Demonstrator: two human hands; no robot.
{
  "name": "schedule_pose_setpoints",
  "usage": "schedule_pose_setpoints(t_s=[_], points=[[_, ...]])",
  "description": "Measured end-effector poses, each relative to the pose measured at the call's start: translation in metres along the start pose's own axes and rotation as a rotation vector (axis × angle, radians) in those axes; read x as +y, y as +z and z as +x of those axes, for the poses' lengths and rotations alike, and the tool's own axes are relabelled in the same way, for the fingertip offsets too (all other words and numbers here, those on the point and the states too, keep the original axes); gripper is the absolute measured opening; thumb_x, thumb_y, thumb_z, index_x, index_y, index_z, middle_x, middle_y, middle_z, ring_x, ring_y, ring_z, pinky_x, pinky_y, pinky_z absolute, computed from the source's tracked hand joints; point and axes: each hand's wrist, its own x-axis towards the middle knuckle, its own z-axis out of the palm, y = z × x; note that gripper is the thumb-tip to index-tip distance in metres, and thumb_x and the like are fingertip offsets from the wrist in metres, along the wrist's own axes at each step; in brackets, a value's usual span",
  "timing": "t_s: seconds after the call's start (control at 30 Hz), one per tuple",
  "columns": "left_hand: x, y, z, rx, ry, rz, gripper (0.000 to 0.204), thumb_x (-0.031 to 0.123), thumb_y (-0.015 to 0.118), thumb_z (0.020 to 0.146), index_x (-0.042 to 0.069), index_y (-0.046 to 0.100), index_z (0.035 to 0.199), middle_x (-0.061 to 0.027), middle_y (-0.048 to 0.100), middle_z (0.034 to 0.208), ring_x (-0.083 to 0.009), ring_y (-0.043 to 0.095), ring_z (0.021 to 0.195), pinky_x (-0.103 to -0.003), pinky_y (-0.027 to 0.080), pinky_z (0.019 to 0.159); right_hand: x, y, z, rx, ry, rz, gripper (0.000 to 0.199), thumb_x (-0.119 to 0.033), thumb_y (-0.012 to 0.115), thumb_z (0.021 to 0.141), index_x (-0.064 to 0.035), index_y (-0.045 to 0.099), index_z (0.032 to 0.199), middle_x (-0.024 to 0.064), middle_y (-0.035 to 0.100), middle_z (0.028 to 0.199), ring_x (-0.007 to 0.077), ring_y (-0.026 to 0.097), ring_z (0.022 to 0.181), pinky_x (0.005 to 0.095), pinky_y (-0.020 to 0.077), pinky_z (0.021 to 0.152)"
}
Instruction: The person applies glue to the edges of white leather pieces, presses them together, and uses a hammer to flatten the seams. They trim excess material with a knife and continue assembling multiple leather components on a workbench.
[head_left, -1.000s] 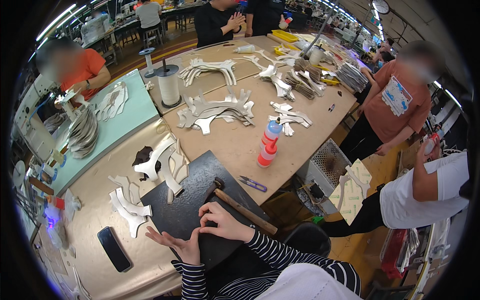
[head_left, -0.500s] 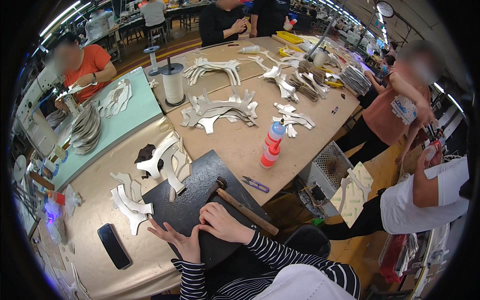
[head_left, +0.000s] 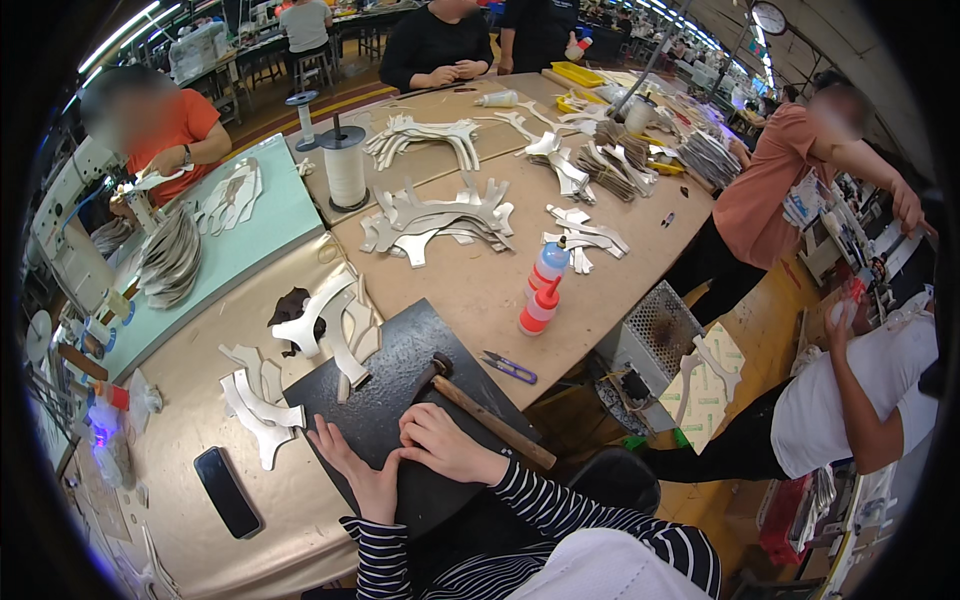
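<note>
Left hand (head_left: pixel 365 482) and right hand (head_left: pixel 447 447) meet over the black board (head_left: pixel 405 345)

The left hand is wide, with its fingers up and spread. The tip of its thumb meets the right hand. The right hand is bent, with its fingers curled in. I cannot tell if it has a small thing in its fingers. The hammer (head_left: pixel 490 418) lies on the board, just beside the right hand, and its head points away. White bits (head_left: pixel 268 440) lie near the left fingertips, by the board's edge. A phone (head_left: pixel 228 492) is on the left. Snips (head_left: pixel 510 367) and a red bottle (head_left: pixel 538 312) are past the hammer.
</note>
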Motion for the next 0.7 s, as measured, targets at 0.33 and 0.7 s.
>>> schedule_pose_setpoints(t_s=[0.33,0.7], points=[[0.0084,-0.0043,0.0032,-0.044,-0.088,-0.155,0.112,0.014,0.081,0.074,0.006,0.008,0.159,-0.0149,0.010,0.166,-0.0363,0.000,0.154,-0.050,0.005,0.124,0.0045,-0.0068,-0.0009,-0.024,0.109,0.275,0.016,-0.020,0.060,0.095,-0.0042,0.056,0.095,0.0088,0.056,0.102,0.0284,0.050,0.110,0.0400,0.0382,0.098],[0.0068,-0.0053,0.0069,-0.105,-0.027,-0.153,0.074,0.006,0.076,0.078,0.005,0.044,0.145,-0.0166,0.043,0.151,-0.0364,0.028,0.148,-0.048,0.020,0.121,-0.0015,-0.0030,-0.0028,0.267,-0.046,0.091,0.011,-0.012,0.079,0.079,-0.0058,0.071,0.082,0.0057,0.064,0.087,0.0244,0.060,0.097,0.0372,0.0469,0.087]])
